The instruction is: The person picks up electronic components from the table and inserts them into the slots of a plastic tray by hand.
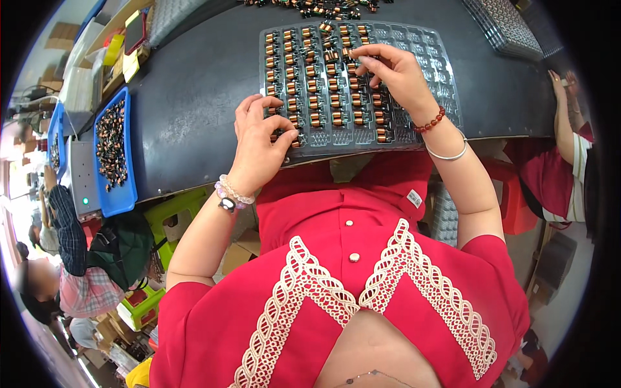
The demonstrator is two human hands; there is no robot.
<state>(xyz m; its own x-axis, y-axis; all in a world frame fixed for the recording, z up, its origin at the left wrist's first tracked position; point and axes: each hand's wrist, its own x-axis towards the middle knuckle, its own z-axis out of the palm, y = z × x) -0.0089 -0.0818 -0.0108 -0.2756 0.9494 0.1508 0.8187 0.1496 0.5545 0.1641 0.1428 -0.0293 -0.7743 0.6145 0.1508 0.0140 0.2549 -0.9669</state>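
A clear plastic tray [414, 48] lies before me on the dark table, its left and middle columns filled with small copper-wound coils [336, 100] on green boards. My right hand [394, 74] is over the upper middle of the tray, thumb and forefinger pinched on a copper coil [347, 53]. Some coils near it lie askew. At the tray's lower left corner, my left hand [257, 139] has its fingers curled round a coil [278, 137] by the edge, with the thumb against it.
Loose coils [323, 8] are heaped at the table's far edge. A blue bin [129, 187] of coils stands at the left, beside a grey box [82, 174] with a green light. Stacked clear trays [504, 29] are at the far right. Other people sit at both sides.
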